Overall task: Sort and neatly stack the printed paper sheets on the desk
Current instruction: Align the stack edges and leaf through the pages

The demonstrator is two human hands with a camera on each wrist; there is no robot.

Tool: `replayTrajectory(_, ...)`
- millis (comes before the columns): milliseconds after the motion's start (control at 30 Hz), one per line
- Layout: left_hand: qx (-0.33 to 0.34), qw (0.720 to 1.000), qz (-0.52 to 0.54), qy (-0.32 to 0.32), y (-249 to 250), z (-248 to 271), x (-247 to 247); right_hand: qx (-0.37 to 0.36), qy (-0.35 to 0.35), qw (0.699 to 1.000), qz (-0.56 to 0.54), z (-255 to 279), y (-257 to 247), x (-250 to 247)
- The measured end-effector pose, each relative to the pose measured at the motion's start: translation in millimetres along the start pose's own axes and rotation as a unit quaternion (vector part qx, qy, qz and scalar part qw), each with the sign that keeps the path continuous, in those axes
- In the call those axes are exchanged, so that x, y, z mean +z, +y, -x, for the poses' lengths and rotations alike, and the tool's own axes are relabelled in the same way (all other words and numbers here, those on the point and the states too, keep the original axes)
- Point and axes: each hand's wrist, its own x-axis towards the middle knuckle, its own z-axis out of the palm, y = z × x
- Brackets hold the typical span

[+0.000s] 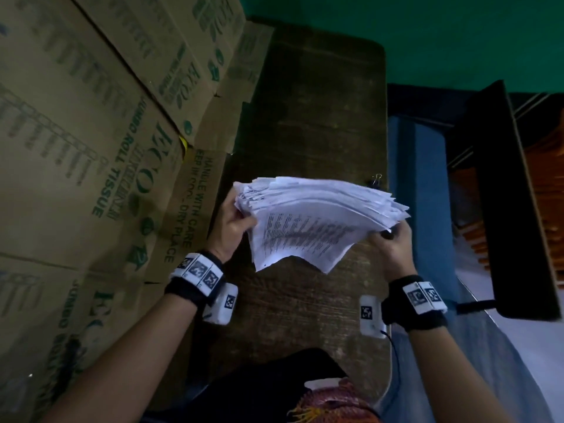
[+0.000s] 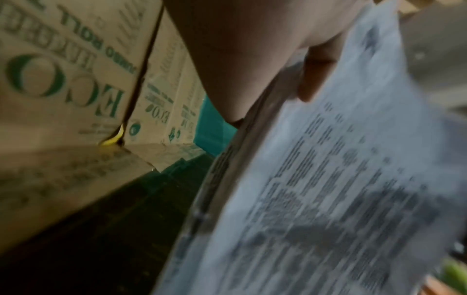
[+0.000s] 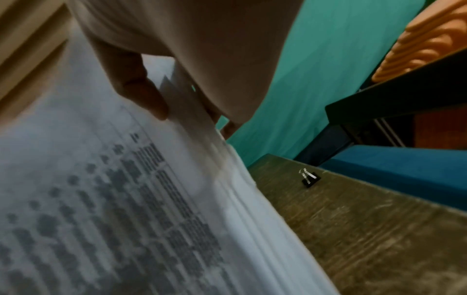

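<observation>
A thick, fanned bundle of printed paper sheets [image 1: 308, 221] hangs in the air above the dark wooden desk [image 1: 320, 117]. My left hand [image 1: 233, 222] grips its left end, thumb on the top sheet. My right hand [image 1: 393, 244] pinches its right end. In the left wrist view the thumb presses on the printed sheets [image 2: 328, 189], which are blurred. The right wrist view shows the thumb on the sheets [image 3: 113, 199] and the uneven edges of the bundle beside it. The sheets' edges are not aligned.
A black binder clip [image 1: 377, 180] [image 3: 309, 178] lies near the desk's right edge. Printed cardboard boxes [image 1: 91, 132] [image 2: 63, 79] are stacked along the left. A blue seat [image 1: 418, 178] and a black desk [image 1: 503, 193] stand on the right, a green wall [image 1: 427, 35] behind.
</observation>
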Motion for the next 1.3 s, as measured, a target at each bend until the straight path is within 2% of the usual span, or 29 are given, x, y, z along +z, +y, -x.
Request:
replayTrajectory(100,0.005,1.000,-0.021,0.000,0.3,1.6,10.7,0.028,-0.018,0.999,0.025,-0.2,3.0,4.7)
replayTrajectory(200,-0.016,0.999,-0.001,0.042,5.3,-1.1,18.8,0.017,0.016,1.000,0.019,-7.1,6.4,10.2)
replayTrajectory(300,0.028,0.995,-0.043,0.091,15.3,2.8,17.4,-0.011,0.048,0.999,0.002,-4.2,-3.8,5.6)
replayTrajectory(367,0.057,0.993,-0.047,0.097,17.6,10.6,15.9,-0.007,0.059,0.998,0.006,1.1,-9.3,1.3)
replayTrajectory(467,0.052,0.991,-0.076,0.092,-3.4,13.6,7.4,0.020,-0.015,0.999,0.020,8.8,-4.9,1.5)
replayTrajectory(533,0.015,0.986,-0.158,0.056,-17.0,12.7,9.9,0.046,-0.076,0.994,0.068,10.9,8.7,7.2)
replayTrajectory(567,-0.012,0.981,-0.187,0.047,-22.0,11.6,12.3,0.066,-0.079,0.991,0.088,9.8,15.8,11.3)
replayTrajectory(633,-0.032,0.976,-0.212,0.039,-25.3,8.1,13.6,0.101,-0.049,0.989,0.098,5.0,21.6,20.6)
replayTrajectory(733,-0.017,0.976,-0.208,0.068,-28.1,-2.6,7.0,0.062,-0.014,0.994,0.090,-2.8,24.7,25.4)
replayTrajectory(800,-0.016,0.977,-0.192,0.089,-23.5,-6.7,1.9,0.072,-0.003,0.996,0.059,-6.5,22.0,24.2)
replayTrajectory(900,-0.071,0.980,-0.161,0.090,-16.8,-2.6,-0.4,0.111,-0.045,0.993,0.004,-6.7,26.9,22.0)
replayTrajectory(967,-0.122,0.983,-0.115,0.077,-28.7,2.0,-2.5,0.176,-0.070,0.982,0.001,-2.7,43.7,22.6)
replayTrajectory(1067,-0.198,0.967,-0.141,0.077,-63.6,7.1,-6.9,0.259,-0.083,0.961,0.049,5.4,76.3,28.4)
replayTrajectory(1200,-0.279,0.941,-0.171,0.086,-101.5,12.9,-10.1,0.289,-0.107,0.942,0.134,16.7,99.4,34.4)
replayTrajectory(1300,-0.311,0.930,-0.175,0.087,-118.3,11.5,-12.9,0.298,-0.145,0.921,0.206,17.9,114.2,36.0)
